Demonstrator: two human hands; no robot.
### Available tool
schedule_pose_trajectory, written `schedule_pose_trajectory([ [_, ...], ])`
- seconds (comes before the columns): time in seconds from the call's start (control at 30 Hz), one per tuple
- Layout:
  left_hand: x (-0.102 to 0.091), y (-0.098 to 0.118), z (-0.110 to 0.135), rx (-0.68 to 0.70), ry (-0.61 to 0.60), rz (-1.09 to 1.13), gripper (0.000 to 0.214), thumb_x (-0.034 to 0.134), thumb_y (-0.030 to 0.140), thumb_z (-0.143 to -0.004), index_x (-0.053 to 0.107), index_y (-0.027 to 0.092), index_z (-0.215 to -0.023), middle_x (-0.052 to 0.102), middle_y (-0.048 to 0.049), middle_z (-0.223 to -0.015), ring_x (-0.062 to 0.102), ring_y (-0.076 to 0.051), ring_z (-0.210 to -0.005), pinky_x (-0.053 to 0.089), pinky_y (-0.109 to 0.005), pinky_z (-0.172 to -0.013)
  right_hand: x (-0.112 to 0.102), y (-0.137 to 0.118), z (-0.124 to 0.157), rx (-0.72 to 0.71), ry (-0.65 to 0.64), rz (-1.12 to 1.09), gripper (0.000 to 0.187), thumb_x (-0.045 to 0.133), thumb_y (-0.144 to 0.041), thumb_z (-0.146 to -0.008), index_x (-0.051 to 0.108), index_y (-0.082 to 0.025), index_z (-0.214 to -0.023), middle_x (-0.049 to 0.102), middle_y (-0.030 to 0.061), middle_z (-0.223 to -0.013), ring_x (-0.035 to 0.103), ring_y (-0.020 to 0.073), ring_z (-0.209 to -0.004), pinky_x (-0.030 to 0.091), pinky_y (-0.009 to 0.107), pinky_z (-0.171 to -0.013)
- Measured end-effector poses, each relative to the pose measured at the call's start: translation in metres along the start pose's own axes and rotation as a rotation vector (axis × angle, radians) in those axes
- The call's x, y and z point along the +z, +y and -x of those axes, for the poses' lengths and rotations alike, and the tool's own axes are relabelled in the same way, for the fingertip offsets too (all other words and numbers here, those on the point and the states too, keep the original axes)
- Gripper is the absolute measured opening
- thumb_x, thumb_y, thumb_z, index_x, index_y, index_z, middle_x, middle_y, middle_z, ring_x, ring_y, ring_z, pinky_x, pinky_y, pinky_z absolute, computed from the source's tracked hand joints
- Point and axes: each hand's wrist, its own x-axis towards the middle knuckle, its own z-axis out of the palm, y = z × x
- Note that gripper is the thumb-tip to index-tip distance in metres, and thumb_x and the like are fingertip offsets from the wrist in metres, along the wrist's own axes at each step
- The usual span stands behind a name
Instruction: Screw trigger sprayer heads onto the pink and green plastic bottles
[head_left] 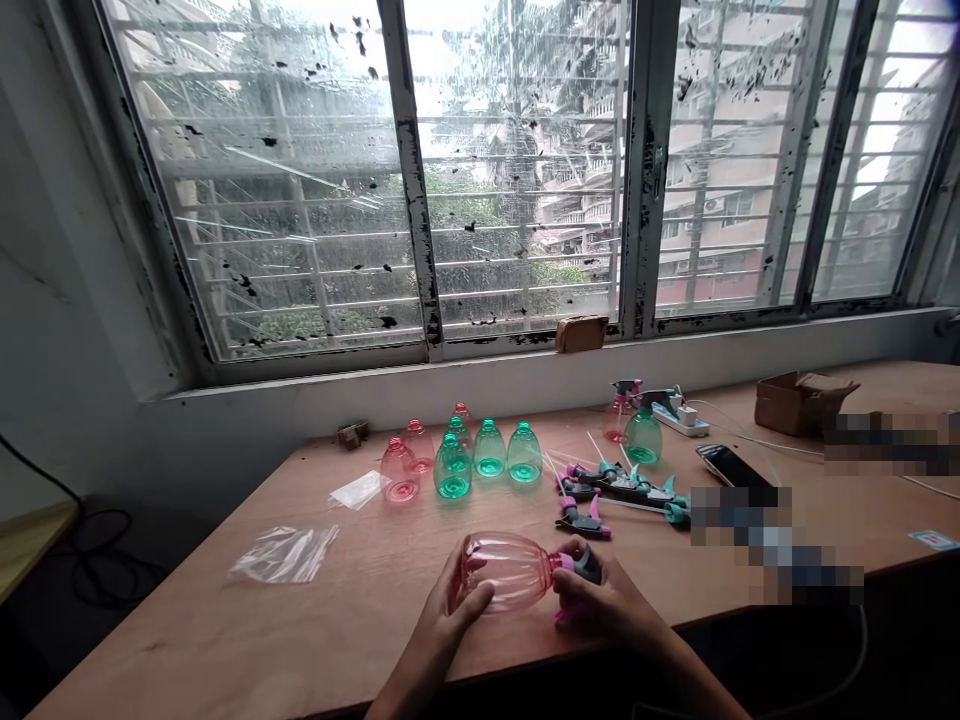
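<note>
— On your feed, what's nearest?

— I have both hands above the near edge of the table [300,640]. The left hand [453,592] has its fingers curved round the base end of a ribbed pink bottle [508,568], thumb against its side. The right hand [609,600] has its fingers folded in around a spray trigger head [586,566].

— And how does the bottle lie?

— Between the hands, on its side, long axis running left to right, neck toward the right hand. I see the head's pink collar at that neck, roughly in line; whether it's threaded on, I can't tell.

— Just beyond?

— A clear plastic bag [289,555] on the left. On the right, nearer the right hand, loose trigger sprayers [583,523] in a pile. Past those, I count four green bottles [454,468] and three pink ones, all upright without heads.

— Farther still?

— A pink spray bottle [618,418] and a green spray bottle [643,436], both with heads on, then a cardboard box [796,405] off to the right.
</note>
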Motion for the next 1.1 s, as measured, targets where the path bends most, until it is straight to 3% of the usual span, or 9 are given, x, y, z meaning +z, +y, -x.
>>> schedule_pose_trajectory([
  [0.07,-0.001,-0.004,-0.001,0.021,-0.027,0.021,0.088,0.075,0.044,-0.076,0.029,0.025,-0.149,0.053,-0.0149,-0.138,0.041,-0.035,-0.135,0.033,-0.046,-0.111,0.000,0.001,0.000,0.001,-0.002,-0.018,0.042,0.075,-0.053,-0.073,0.059,-0.018,-0.091,0.062,-0.0016,-0.066,0.060,0.0165,-0.056,0.058,0.032,-0.053],
  [0.17,-0.003,-0.012,-0.003,0.029,-0.082,0.058,0.105,0.081,0.044,-0.070,0.016,0.030,-0.152,0.044,-0.0168,-0.144,0.038,-0.036,-0.137,0.037,-0.047,-0.107,0.000,0.002,0.001,0.008,0.005,-0.018,0.042,0.075,-0.052,-0.074,0.059,-0.018,-0.093,0.063,-0.0015,-0.065,0.061,0.0166,-0.056,0.057,0.032,-0.053],
  [0.27,-0.004,-0.016,-0.004,0.025,-0.038,0.074,0.102,0.080,0.048,-0.070,0.021,0.028,-0.151,0.043,-0.0178,-0.144,0.044,-0.037,-0.132,0.040,-0.048,-0.105,0.000,0.001,0.001,0.004,0.019,0.015,0.042,0.075,-0.053,-0.074,0.060,-0.017,-0.092,0.063,-0.0008,-0.066,0.062,0.0176,-0.058,0.057,0.031,-0.055],
  [0.4,-0.002,-0.011,-0.002,-0.037,0.014,0.053,0.090,0.071,0.054,-0.076,0.031,0.020,-0.148,0.061,-0.0176,-0.125,0.050,-0.037,-0.126,0.037,-0.050,-0.107,0.000,-0.001,0.002,-0.008,0.023,0.043,0.043,0.075,-0.054,-0.073,0.061,-0.018,-0.091,0.064,-0.0003,-0.068,0.063,0.0182,-0.060,0.056,0.031,-0.057],
  [0.57,-0.001,-0.003,0.001,0.045,-0.060,0.001,0.099,0.079,0.042,-0.073,0.020,0.028,-0.151,0.048,-0.0147,-0.142,0.040,-0.034,-0.135,0.036,-0.043,-0.107,0.000,-0.002,0.002,-0.014,0.005,0.023,0.041,0.074,-0.053,-0.075,0.060,-0.018,-0.091,0.065,-0.0009,-0.065,0.062,0.0166,-0.056,0.053,0.028,-0.053],
  [0.67,-0.002,-0.002,0.002,0.028,-0.103,0.013,0.106,0.080,0.041,-0.072,0.013,0.029,-0.153,0.049,-0.0164,-0.140,0.046,-0.034,-0.130,0.038,-0.044,-0.105,0.000,-0.002,0.002,-0.015,0.007,0.017,0.039,0.074,-0.051,-0.076,0.060,-0.018,-0.091,0.065,-0.0010,-0.066,0.062,0.0162,-0.055,0.053,0.028,-0.053],
  [0.87,0.000,-0.001,0.001,0.009,-0.039,0.002,0.082,0.072,0.047,-0.079,0.034,0.021,-0.147,0.058,-0.0154,-0.128,0.048,-0.035,-0.127,0.035,-0.047,-0.108,0.000,-0.002,0.002,-0.019,0.003,0.033,0.039,0.075,-0.050,-0.076,0.061,-0.017,-0.091,0.064,-0.0004,-0.067,0.061,0.0161,-0.057,0.053,0.028,-0.055],
  [1.1,0.001,-0.003,0.000,0.087,-0.114,0.036,0.104,0.083,0.036,-0.070,0.017,0.031,-0.151,0.043,-0.0131,-0.146,0.040,-0.034,-0.136,0.030,-0.047,-0.113,-0.001,-0.002,0.002,-0.025,0.005,0.041,0.039,0.074,-0.051,-0.076,0.062,-0.017,-0.091,0.064,0.0001,-0.069,0.062,0.0170,-0.060,0.054,0.029,-0.057],
])
